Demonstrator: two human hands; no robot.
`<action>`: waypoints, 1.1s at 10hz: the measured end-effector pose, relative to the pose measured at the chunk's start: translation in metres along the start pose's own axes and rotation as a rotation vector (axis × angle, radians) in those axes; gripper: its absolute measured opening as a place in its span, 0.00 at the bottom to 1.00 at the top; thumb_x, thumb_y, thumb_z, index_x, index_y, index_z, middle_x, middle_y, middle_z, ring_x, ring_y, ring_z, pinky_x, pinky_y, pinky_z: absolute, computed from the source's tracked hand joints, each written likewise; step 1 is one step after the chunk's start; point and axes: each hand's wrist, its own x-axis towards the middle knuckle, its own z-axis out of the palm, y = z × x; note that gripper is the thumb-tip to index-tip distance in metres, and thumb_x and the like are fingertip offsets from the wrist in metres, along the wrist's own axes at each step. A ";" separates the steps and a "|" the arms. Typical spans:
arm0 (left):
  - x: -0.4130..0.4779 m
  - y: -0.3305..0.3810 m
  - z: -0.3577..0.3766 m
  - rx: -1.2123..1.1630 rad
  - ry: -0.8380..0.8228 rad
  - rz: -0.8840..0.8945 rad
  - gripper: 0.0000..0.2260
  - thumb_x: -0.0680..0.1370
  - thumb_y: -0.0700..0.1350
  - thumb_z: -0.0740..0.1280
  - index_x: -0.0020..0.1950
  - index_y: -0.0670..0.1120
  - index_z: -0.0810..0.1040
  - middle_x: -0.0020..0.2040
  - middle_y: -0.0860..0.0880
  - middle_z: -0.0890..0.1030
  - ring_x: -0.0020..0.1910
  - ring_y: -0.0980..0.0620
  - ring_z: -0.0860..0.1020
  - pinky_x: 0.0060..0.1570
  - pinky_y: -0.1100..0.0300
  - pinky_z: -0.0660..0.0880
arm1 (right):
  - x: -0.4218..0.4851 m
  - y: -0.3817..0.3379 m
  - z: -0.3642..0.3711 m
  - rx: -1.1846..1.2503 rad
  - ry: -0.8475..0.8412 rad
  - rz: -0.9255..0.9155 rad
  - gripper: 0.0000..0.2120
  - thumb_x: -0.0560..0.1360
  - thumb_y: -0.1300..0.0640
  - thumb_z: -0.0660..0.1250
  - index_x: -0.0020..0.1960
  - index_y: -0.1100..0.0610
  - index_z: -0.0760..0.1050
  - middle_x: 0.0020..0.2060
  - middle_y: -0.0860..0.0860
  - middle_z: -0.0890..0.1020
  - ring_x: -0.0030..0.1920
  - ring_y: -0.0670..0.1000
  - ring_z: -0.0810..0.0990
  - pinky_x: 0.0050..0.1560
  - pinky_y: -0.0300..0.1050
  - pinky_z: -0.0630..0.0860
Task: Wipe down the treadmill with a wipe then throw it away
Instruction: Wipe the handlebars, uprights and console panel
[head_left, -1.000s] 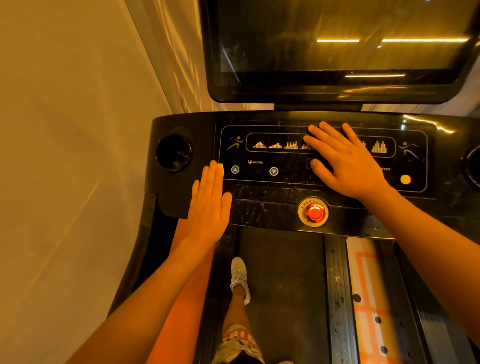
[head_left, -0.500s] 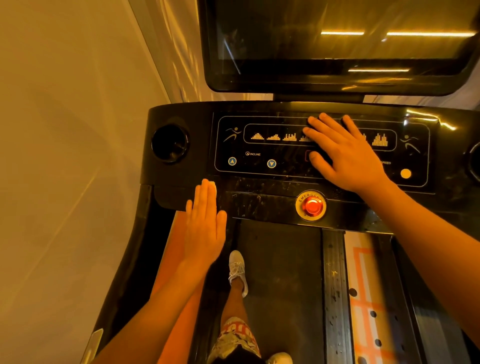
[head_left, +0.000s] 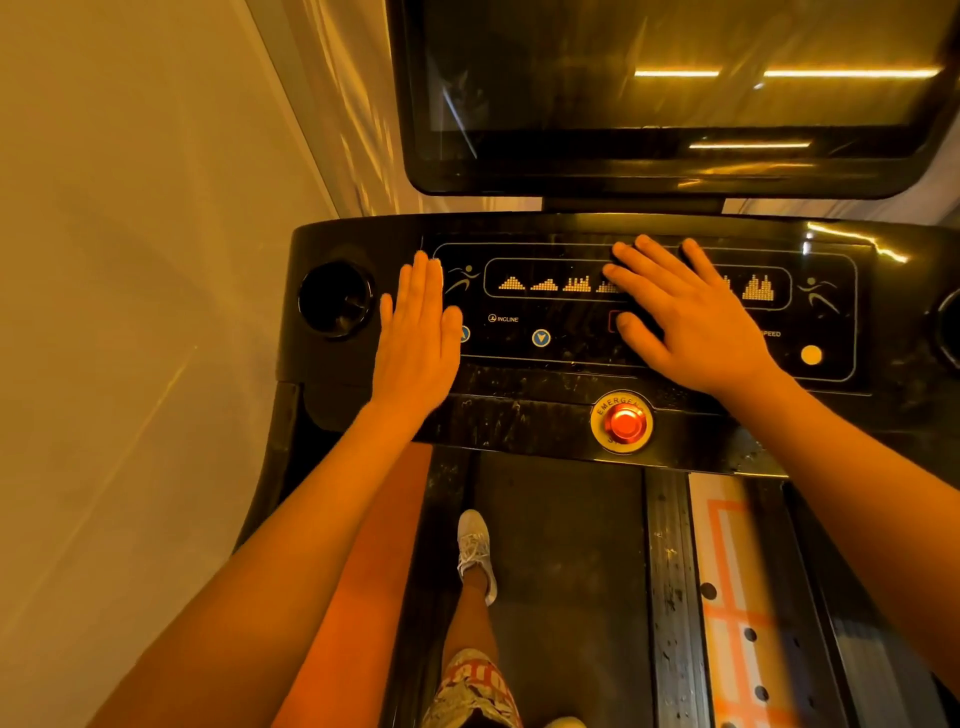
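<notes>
Our left hand (head_left: 415, 332) lies flat, fingers straight, on the treadmill console (head_left: 545, 387) at centre-left of the frame. Our right hand (head_left: 696, 322) rests at centre, fingers spread. We cannot tell whether a wipe lies beneath either palm.

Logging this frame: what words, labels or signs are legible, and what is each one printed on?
"INCLINE": white print on the glossy black treadmill console panel, left part.
"PEED": same panel, right part; the right hand covers its start.
"EMERGEN": on the yellow ring around the red round stop button; rest unreadable.
Red letters on the patterned shorts: too blurred to read.
</notes>
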 end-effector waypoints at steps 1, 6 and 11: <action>0.043 0.007 -0.010 0.008 0.025 -0.015 0.26 0.88 0.50 0.48 0.84 0.45 0.47 0.84 0.46 0.46 0.83 0.48 0.43 0.80 0.47 0.40 | 0.000 0.000 -0.001 -0.001 0.000 0.002 0.27 0.84 0.44 0.53 0.80 0.52 0.63 0.81 0.52 0.62 0.82 0.53 0.54 0.81 0.60 0.46; 0.029 0.000 -0.004 0.016 0.020 0.034 0.26 0.88 0.50 0.49 0.85 0.48 0.46 0.84 0.50 0.44 0.82 0.52 0.41 0.79 0.49 0.39 | 0.000 0.000 0.000 0.011 0.004 0.012 0.27 0.84 0.44 0.54 0.80 0.51 0.63 0.81 0.50 0.61 0.82 0.51 0.53 0.81 0.58 0.45; 0.001 -0.005 0.003 0.047 0.012 0.044 0.26 0.87 0.51 0.49 0.85 0.48 0.46 0.84 0.50 0.45 0.82 0.53 0.42 0.79 0.47 0.41 | 0.000 -0.002 -0.001 0.017 0.013 0.009 0.26 0.84 0.44 0.55 0.80 0.52 0.64 0.80 0.51 0.63 0.82 0.52 0.54 0.81 0.59 0.46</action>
